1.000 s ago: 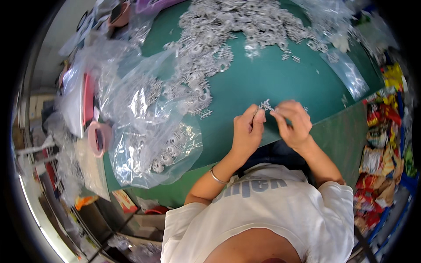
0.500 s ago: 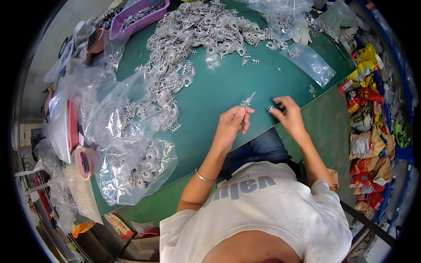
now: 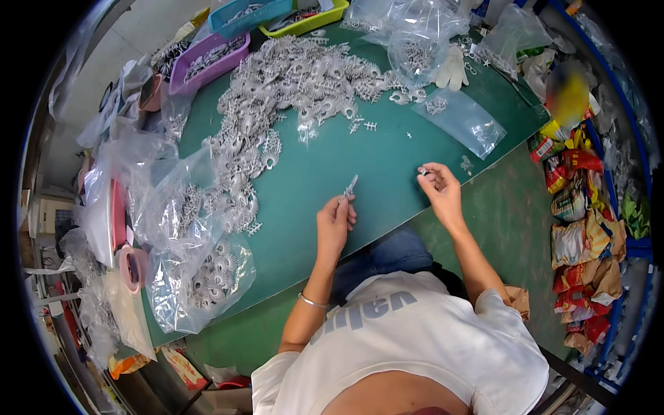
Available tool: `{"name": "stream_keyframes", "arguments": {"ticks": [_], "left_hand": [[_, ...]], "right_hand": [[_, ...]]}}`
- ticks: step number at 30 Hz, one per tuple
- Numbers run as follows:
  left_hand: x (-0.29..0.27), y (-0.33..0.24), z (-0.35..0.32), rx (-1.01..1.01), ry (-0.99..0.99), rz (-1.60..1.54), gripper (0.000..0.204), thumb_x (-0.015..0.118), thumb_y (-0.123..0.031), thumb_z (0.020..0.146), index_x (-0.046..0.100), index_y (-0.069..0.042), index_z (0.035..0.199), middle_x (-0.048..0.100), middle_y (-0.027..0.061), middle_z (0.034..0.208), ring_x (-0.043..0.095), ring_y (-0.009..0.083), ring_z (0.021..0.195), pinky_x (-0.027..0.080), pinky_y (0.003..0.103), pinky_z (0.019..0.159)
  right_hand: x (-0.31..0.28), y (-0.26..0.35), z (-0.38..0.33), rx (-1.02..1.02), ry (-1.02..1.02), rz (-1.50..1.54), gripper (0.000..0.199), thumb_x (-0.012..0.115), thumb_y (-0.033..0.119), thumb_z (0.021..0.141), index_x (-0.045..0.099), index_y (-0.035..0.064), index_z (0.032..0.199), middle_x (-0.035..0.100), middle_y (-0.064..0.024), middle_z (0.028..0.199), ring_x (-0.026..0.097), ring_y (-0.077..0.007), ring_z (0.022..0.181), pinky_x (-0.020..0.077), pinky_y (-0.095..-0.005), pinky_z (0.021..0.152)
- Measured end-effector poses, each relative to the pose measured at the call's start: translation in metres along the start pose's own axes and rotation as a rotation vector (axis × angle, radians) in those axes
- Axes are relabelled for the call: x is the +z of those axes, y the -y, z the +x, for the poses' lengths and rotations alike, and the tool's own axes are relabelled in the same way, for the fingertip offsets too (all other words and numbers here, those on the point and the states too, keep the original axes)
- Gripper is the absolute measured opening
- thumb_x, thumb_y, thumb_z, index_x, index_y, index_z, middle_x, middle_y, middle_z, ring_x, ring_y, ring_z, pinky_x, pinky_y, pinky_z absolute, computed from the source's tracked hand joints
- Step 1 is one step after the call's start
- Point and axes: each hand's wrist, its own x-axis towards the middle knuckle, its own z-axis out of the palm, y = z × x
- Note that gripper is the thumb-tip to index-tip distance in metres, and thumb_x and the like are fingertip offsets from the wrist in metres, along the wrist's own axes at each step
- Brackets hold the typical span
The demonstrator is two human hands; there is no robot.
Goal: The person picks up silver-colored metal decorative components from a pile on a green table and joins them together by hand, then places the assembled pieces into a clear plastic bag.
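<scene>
My left hand (image 3: 337,223) is over the near part of the green table (image 3: 315,183). Its thumb and fingers pinch a small grey pointed piece (image 3: 351,187) that sticks up past the fingertips. To the right, by the table's edge, my right hand (image 3: 443,192) has thumb and fingertips closed together on a tiny grey piece (image 3: 422,171), whose shape is mostly hidden. A large heap of grey fan-shaped pieces (image 3: 277,90) spreads over the far left of the table. A few small branched grey pieces (image 3: 371,126) lie loose near it.
Clear plastic bags (image 3: 162,221) of grey parts cover the left side. A purple basket (image 3: 207,63), a teal basket (image 3: 249,17) and a yellow-green basket (image 3: 304,24) stand at the far left. Far right are a flat plastic bag (image 3: 470,124) and a white glove (image 3: 452,69). Colourful packets (image 3: 574,228) line the right.
My hands have moved farther apart, and my right fingers have drawn together. The left hand still holds its grey piece. The view has shifted, bringing the far baskets into sight.
</scene>
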Motion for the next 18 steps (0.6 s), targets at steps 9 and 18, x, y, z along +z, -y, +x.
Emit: {"name": "stream_keyframes", "arguments": {"ticks": [9,18], "left_hand": [[0.028,-0.005,-0.009,0.007,0.042,0.03,0.024,0.045,-0.014,0.094,0.061,0.003,0.1,0.053,0.0006,0.067,0.048,0.0058,0.057,0.039,0.019,0.048],[0.035,-0.02,-0.01,-0.065,0.081,-0.123,0.025,0.044,-0.016,0.095,0.059,0.002,0.103,0.053,0.0013,0.07,0.048,0.0071,0.06,0.04,0.02,0.051]], "right_hand": [[-0.009,0.064,0.183,-0.414,-0.101,-0.465,0.03,0.067,0.007,0.076,0.059,-0.0024,0.104,0.061,-0.0103,0.09,0.056,-0.0162,0.076,0.0444,-0.0261,0.07],[-0.015,0.038,0.143,-0.272,0.081,-0.445,0.025,0.061,0.014,0.082,0.06,-0.0021,0.102,0.065,-0.0136,0.094,0.061,-0.0219,0.082,0.0471,-0.0309,0.073]]}}
